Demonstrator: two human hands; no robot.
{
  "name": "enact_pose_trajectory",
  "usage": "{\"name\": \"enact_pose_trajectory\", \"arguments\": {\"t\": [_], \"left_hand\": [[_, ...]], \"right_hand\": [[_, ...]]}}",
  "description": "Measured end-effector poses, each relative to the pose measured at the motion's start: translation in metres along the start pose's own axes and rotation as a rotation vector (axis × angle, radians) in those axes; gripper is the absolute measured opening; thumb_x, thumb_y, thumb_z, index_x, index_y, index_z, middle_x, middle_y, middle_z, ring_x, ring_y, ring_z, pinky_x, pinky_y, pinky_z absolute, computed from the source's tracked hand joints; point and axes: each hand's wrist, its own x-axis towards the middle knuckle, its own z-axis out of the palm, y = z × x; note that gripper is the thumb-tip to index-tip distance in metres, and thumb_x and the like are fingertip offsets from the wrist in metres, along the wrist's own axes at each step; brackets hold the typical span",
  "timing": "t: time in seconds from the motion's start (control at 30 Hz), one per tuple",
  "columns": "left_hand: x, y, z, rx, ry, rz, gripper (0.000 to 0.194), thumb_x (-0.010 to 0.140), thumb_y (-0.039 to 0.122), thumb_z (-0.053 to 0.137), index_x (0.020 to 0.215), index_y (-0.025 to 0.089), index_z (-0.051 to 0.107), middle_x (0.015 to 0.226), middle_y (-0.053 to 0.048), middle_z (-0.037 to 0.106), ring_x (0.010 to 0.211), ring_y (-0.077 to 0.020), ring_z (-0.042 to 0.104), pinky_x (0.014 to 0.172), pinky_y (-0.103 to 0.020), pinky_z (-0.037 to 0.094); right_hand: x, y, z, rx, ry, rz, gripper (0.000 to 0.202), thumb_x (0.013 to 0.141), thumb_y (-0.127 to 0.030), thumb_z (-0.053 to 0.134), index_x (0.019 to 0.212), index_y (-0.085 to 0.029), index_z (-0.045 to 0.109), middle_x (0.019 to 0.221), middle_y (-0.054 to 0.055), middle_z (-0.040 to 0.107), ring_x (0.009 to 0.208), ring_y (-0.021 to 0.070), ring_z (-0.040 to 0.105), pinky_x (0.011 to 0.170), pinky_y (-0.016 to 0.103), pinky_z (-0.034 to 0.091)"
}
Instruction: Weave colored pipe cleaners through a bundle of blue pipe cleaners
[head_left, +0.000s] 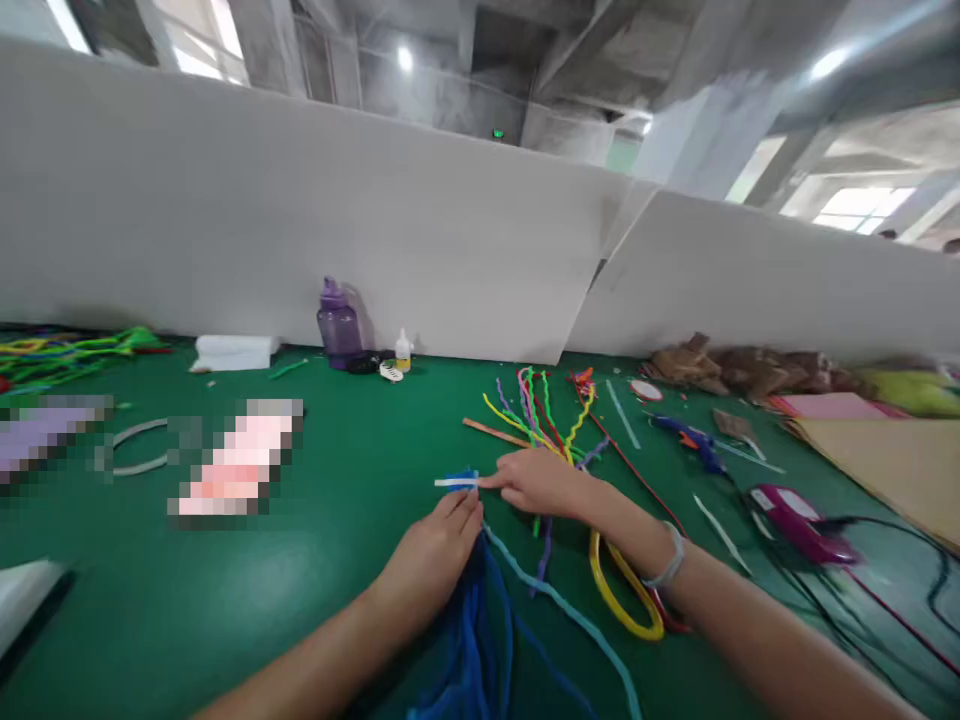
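Observation:
My left hand (439, 550) is closed around the upper end of a bundle of blue pipe cleaners (469, 640), whose long ends trail down toward me. A short white strip (454, 483) lies across the blue tips just above that hand. My right hand (544, 483) comes in from the right with its index fingertip on the strip's right end and its other fingers curled. A light-blue pipe cleaner (570, 610) runs down beside the bundle. Just behind my right hand, multicoloured pipe cleaners (544, 405) fan out, and a yellow loop (637, 625) hangs below the forearm.
At the right lie a blue glue gun (694, 440), a magenta device (802, 525) with cords and brown cardboard (885, 480). A purple bottle (339, 325) and a small dropper bottle (403, 352) stand by the white partition (420, 230). A grey ring (139, 447) rests at left.

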Motion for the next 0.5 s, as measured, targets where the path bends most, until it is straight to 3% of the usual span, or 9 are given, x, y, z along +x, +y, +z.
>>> {"name": "enact_pose_trajectory", "arguments": {"t": [0.2,0.37,0.5], "left_hand": [[-0.002,0.002,0.000,0.010,0.060,-0.002,0.036,0.088,0.004,0.039,0.120,0.005,0.055,0.124,-0.016,0.059,0.119,-0.0262,0.052,0.095,-0.037,0.049],[-0.001,0.002,-0.005,0.024,0.139,0.019,0.032,0.095,0.030,0.042,0.114,0.009,0.060,0.118,-0.013,0.064,0.115,-0.0261,0.055,0.094,-0.039,0.051],[-0.004,0.007,-0.006,0.030,0.173,0.100,0.039,0.095,0.037,0.042,0.111,0.007,0.061,0.114,-0.016,0.065,0.113,-0.0299,0.057,0.087,-0.042,0.054]], "right_hand": [[-0.002,-0.009,0.002,-0.010,0.019,0.051,0.038,0.087,-0.022,0.044,0.119,-0.029,0.063,0.091,0.005,0.066,0.085,0.0195,0.062,0.068,0.026,0.040],[-0.007,-0.021,0.015,0.006,0.113,0.146,0.035,0.089,-0.023,0.042,0.117,-0.028,0.062,0.093,0.005,0.064,0.086,0.0184,0.061,0.068,0.025,0.041],[-0.011,-0.026,0.028,0.063,0.182,0.187,0.036,0.089,-0.022,0.042,0.120,-0.028,0.060,0.092,0.004,0.063,0.090,0.0173,0.060,0.072,0.024,0.041]]}}
